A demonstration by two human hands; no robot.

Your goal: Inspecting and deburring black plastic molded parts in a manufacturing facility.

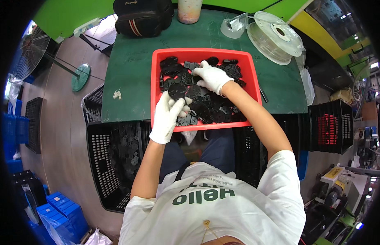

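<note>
A red plastic bin [253,77] on the green table holds a jumble of black molded plastic parts [214,110]. My left hand [167,118], in a white glove, is at the bin's near left side, its thumb and fingers closed on a round black plastic part [177,91]. Also white-gloved, my right hand [214,77] reaches into the far middle of the bin. Its thumb and fingers are closed around a black plastic part there; the hand hides much of that part's shape.
A black bag [143,18], a cup [189,11], a tape roll [232,29] and a large clear spool [275,37] stand along the table's far side. A pen [263,95] lies right of the bin. Black crates [100,155] flank my legs; a fan [34,47] stands left.
</note>
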